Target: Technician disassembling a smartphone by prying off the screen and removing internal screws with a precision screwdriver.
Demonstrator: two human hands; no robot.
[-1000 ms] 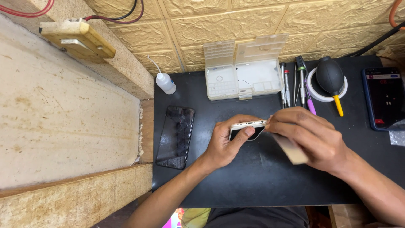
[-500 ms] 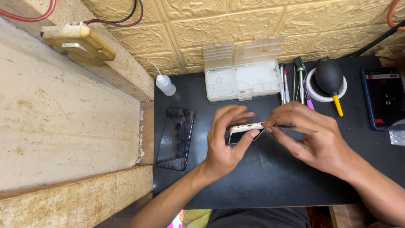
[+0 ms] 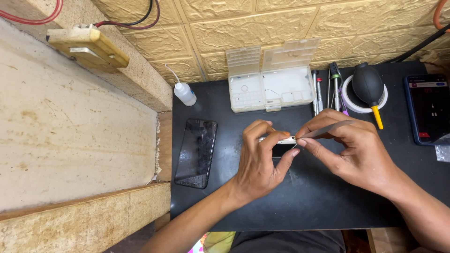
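My left hand [image 3: 259, 161] grips a small phone body [image 3: 281, 144] with a pale metal edge, standing on its side on the black mat [image 3: 300, 201]. My right hand [image 3: 349, 147] pinches a thin grey metal tool [image 3: 326, 130] whose tip touches the phone's upper right corner. Most of the phone is hidden behind my left fingers.
A cracked black screen panel [image 3: 196, 152] lies left of my hands. Behind them stand a clear plastic parts box [image 3: 271, 84], a small white squeeze bottle [image 3: 184, 93], several screwdrivers [image 3: 328, 86], a black air blower [image 3: 368, 86] on a white tape roll and a lit phone [image 3: 429, 108].
My hands have drawn closer together over the phone body. The flat tan piece seen under my right hand a second ago is out of sight; the thin tool now meets the phone's corner.
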